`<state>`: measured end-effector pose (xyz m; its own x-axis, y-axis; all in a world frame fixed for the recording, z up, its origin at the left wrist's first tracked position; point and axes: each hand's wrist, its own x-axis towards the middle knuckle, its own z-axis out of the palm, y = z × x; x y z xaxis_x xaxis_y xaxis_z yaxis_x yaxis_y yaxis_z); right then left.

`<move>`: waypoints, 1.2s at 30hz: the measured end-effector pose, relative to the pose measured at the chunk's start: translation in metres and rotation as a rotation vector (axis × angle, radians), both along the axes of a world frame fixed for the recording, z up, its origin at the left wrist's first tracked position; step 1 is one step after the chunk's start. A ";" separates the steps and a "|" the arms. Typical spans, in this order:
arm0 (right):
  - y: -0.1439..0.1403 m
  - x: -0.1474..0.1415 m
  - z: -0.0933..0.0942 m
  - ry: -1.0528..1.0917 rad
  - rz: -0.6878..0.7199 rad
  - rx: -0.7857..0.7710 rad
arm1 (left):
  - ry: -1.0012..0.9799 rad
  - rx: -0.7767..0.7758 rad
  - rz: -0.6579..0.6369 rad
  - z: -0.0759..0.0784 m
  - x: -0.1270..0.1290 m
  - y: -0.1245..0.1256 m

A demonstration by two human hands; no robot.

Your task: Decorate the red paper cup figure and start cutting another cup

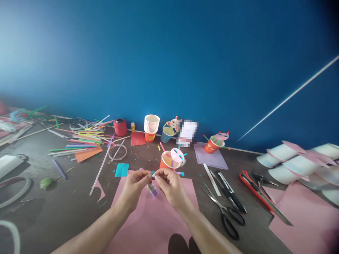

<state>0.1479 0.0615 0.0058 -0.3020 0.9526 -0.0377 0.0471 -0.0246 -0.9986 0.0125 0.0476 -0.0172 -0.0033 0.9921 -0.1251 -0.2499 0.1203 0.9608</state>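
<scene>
Both hands, left hand (135, 184) and right hand (169, 185), pinch one small white scrap (153, 174) (tiny, blurred); one purple glue stick (153, 190) beneath.

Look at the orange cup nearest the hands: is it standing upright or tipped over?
Upright. The orange cup stands on its base, its open mouth facing up, with a pink paper piece at its rim.
</scene>
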 end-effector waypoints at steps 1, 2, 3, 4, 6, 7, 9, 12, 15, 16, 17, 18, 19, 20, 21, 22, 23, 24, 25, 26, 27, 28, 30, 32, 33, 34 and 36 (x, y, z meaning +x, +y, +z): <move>0.000 0.000 -0.001 0.000 -0.001 0.011 | -0.005 -0.003 0.001 -0.001 0.000 0.000; 0.000 -0.001 -0.002 0.001 -0.007 0.025 | -0.011 -0.006 0.001 -0.002 -0.001 0.000; 0.000 -0.001 -0.003 0.001 -0.014 0.041 | -0.016 -0.010 0.004 -0.002 -0.001 0.000; 0.000 -0.001 -0.004 0.000 -0.024 0.056 | -0.021 -0.016 0.008 -0.003 -0.001 0.000; 0.000 -0.002 -0.004 -0.008 -0.040 0.079 | -0.026 -0.025 0.017 -0.004 -0.001 0.001; 0.000 -0.002 -0.004 -0.015 -0.048 0.084 | -0.030 -0.027 0.019 -0.004 -0.001 0.001; -0.001 -0.002 -0.004 -0.024 -0.063 0.094 | -0.039 -0.026 0.019 -0.003 -0.001 0.000; -0.001 -0.003 -0.003 -0.034 -0.074 0.106 | -0.048 -0.015 0.017 0.000 0.000 0.000; -0.001 -0.004 -0.005 -0.045 -0.063 0.111 | -0.027 0.001 0.031 0.002 0.001 0.000; -0.002 -0.004 -0.006 -0.050 -0.064 0.120 | -0.016 0.006 0.038 0.002 0.001 0.000; -0.002 -0.004 -0.007 -0.052 -0.068 0.130 | -0.004 0.010 0.048 0.002 0.001 0.000; -0.003 -0.005 -0.008 -0.053 -0.074 0.138 | 0.008 0.013 0.062 0.002 0.002 0.000; -0.004 -0.005 -0.009 -0.053 -0.079 0.143 | 0.017 0.015 0.076 0.001 0.002 -0.001; -0.005 -0.006 -0.010 -0.054 -0.080 0.144 | 0.025 0.018 0.090 0.001 0.002 -0.001; -0.006 -0.006 -0.011 -0.058 -0.077 0.145 | 0.030 0.020 0.106 0.000 0.002 -0.001; -0.007 -0.006 -0.011 -0.069 -0.074 0.150 | 0.033 0.022 0.119 0.000 0.002 -0.002; -0.008 -0.007 -0.012 -0.084 -0.073 0.158 | 0.036 0.024 0.129 -0.001 0.002 -0.002; -0.009 -0.007 -0.012 -0.103 -0.073 0.168 | 0.039 0.026 0.138 -0.002 0.002 -0.001; -0.010 -0.007 -0.012 -0.123 -0.075 0.180 | 0.046 0.027 0.145 -0.002 0.002 -0.001; -0.010 -0.007 -0.012 -0.144 -0.077 0.194 | 0.057 0.027 0.154 -0.003 0.002 -0.001; -0.011 -0.007 -0.011 -0.168 -0.078 0.210 | 0.073 0.029 0.161 -0.003 0.002 0.000; -0.012 -0.006 -0.011 -0.192 -0.077 0.228 | 0.091 0.031 0.166 -0.004 0.002 0.000; -0.012 -0.006 -0.010 -0.244 -0.080 0.282 | 0.118 0.038 0.166 -0.004 0.001 0.001; -0.013 -0.005 -0.009 -0.294 -0.088 0.340 | 0.120 0.045 0.153 -0.005 0.001 0.001; -0.013 -0.004 -0.009 -0.315 -0.092 0.364 | 0.110 0.047 0.144 -0.005 0.001 0.001; -0.013 -0.004 -0.009 -0.335 -0.093 0.382 | 0.097 0.050 0.135 -0.005 0.001 0.001; -0.013 -0.003 -0.009 -0.368 -0.087 0.401 | 0.061 0.053 0.119 -0.005 0.002 0.000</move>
